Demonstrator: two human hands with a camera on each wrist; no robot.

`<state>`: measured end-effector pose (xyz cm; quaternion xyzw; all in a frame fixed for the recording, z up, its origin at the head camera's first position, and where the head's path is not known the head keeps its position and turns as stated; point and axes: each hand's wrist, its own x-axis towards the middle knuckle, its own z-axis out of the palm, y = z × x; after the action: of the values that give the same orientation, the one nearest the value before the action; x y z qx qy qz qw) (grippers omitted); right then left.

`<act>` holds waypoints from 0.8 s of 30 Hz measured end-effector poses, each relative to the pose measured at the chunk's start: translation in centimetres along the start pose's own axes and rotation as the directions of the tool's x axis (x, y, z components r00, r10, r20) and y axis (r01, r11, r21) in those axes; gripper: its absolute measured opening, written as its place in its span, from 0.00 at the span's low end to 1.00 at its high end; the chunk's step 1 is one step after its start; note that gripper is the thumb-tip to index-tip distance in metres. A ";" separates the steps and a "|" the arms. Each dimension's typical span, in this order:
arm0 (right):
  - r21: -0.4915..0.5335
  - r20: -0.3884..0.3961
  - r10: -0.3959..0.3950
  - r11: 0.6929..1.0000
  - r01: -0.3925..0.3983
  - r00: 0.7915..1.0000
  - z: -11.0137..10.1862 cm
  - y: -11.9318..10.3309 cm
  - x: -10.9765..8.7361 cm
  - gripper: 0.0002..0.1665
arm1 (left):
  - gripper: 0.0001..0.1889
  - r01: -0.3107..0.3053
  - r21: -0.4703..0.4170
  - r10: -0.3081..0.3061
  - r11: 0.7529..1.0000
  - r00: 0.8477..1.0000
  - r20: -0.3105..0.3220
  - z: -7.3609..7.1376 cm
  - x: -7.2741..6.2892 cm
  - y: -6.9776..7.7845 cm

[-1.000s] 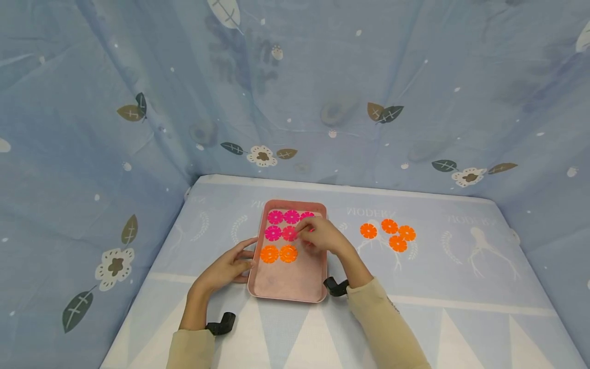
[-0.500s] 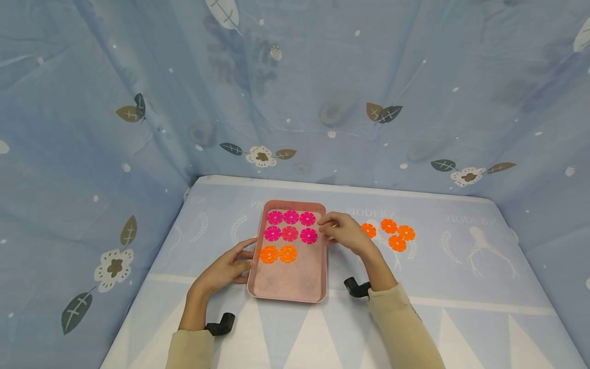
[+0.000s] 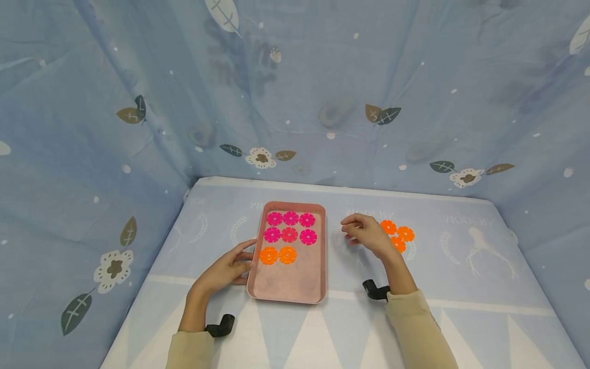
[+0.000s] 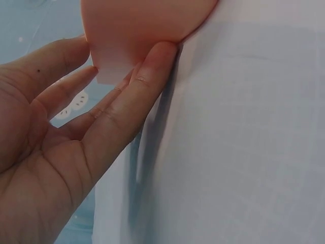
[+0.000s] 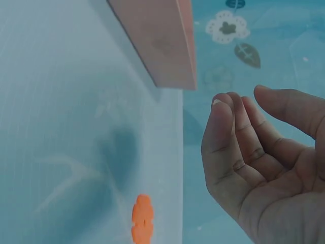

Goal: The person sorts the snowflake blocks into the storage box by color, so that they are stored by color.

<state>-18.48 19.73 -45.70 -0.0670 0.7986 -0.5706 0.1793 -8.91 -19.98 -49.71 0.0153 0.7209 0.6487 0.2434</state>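
A pink rectangular tray (image 3: 290,284) lies on the table with flower-shaped notched discs set in rows. Two rows hold magenta discs (image 3: 290,219) with one redder disc (image 3: 289,235) among them; two orange discs (image 3: 288,254) sit below. My left hand (image 3: 225,267) rests its fingertips and thumb against the tray's left side, also seen close up on the tray wall (image 4: 137,30) in the left wrist view. Between the tray and several loose orange discs (image 3: 405,234), my right hand (image 3: 371,237) hovers with loosely bent fingers and nothing between them, hiding part of that group.
A pale blue patterned cloth (image 3: 461,277) covers the table. Blue printed curtains (image 3: 322,92) enclose the back and both sides. Each wrist carries a black camera mount, such as the right mount (image 3: 375,290).
My right hand has moved right, out of the tray and toward the loose orange discs, uncovering a magenta disc at the second row's right end. The left hand has stayed at the tray's side.
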 end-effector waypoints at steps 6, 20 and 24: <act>-0.016 -0.042 -0.012 1.000 0.012 0.999 -1.6 0.9 -0.4 0.19 | 0.32 -0.003 -0.004 0.003 1.000 1.000 -0.001 0.0 0.0 -0.1; -0.105 -0.189 0.038 0.993 -0.059 0.981 -4.6 3.7 0.1 0.20 | 0.32 -0.007 -0.005 0.007 1.000 1.000 0.007 -0.1 0.0 0.0; -0.146 -0.201 0.068 0.984 -0.099 0.977 -4.9 4.3 0.2 0.20 | 0.32 -0.007 -0.007 0.007 1.000 1.000 0.009 -0.1 0.0 0.0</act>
<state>-19.98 25.46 -48.34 0.0092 0.8563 -0.5026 0.1184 -8.93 -20.05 -49.75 0.0197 0.7174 0.6521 0.2444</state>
